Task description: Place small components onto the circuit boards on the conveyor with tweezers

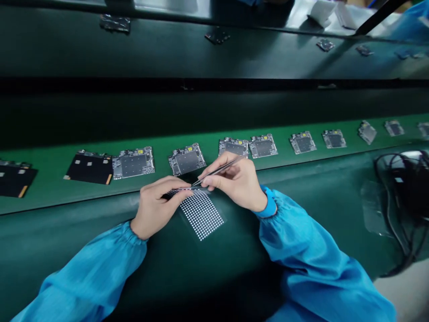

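My left hand is closed, thumb against fingers, on the upper edge of a clear sheet of small round white stickers. That edge curls up, and its dotted surface also shows beside the thumb. My right hand grips a pair of metal tweezers like a pen. Their tips point left and down at the raised edge of the sheet, close to my left fingertips. Whether the tips hold a sticker is too small to tell. Just beyond my hands lies a circuit board on the green belt.
More circuit boards lie along the green belt, some partly under black sheets. Further boards rest on the raised surface behind. Black cables and a clear plastic piece are at the right.
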`<state>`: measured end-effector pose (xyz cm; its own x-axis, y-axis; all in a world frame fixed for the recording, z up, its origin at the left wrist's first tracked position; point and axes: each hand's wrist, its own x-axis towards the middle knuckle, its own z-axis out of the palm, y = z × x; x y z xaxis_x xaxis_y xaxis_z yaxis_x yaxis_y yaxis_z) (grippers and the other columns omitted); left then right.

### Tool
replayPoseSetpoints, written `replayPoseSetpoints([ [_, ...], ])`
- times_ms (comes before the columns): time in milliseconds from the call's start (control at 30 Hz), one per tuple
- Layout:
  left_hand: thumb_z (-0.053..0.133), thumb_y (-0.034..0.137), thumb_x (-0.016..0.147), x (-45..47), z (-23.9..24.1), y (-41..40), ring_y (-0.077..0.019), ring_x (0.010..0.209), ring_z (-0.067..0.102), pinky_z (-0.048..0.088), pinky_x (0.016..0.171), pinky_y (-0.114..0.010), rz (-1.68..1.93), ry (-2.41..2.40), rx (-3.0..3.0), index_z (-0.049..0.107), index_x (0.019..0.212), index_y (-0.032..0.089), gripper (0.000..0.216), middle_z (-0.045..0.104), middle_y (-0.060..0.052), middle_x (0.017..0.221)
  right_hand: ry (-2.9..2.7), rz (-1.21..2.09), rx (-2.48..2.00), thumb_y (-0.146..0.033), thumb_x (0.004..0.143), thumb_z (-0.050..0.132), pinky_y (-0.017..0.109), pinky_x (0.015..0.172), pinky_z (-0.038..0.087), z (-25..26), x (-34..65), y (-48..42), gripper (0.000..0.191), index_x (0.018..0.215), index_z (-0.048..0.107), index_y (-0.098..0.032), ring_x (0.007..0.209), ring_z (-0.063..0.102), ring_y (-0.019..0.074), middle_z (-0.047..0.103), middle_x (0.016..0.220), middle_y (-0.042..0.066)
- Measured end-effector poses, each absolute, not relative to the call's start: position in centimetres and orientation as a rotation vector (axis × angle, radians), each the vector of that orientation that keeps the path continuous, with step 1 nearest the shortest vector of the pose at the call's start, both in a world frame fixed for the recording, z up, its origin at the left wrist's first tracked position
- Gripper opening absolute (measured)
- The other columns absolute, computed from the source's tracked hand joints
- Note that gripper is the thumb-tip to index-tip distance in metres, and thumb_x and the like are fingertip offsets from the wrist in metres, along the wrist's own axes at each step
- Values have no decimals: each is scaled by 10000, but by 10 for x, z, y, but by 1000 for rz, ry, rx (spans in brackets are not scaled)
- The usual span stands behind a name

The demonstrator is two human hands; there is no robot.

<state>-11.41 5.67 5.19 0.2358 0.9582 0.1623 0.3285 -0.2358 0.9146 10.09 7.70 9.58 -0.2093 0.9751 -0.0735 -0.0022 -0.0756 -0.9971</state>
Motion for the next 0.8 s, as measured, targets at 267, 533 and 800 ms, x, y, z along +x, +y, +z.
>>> replayPoseSetpoints([
  [267,795,226,872,-116,52,57,-147,780,740,610,710,-261,1039,1152,1729,792,883,211,19,788,-23,863,-1303,1468,-1151,-327,789,889,295,590,652,88,98,76,207,779,749,-175,637,726,159,759,804,42],
  [533,790,222,878,-118,51,57,-144,792,741,599,715,-255,1032,1149,1732,790,900,206,28,787,-23,878,-1278,1464,-1171,-364,783,890,319,589,648,92,97,77,260,795,712,-174,647,731,180,752,775,55],
  [800,775,244,891,-117,49,55,-168,837,751,619,753,-287,1020,1170,1704,798,923,203,57,794,-39,918,-1236,1355,-1315,-388,768,873,241,460,578,53,91,136,351,837,610,-166,523,676,147,684,617,4],
])
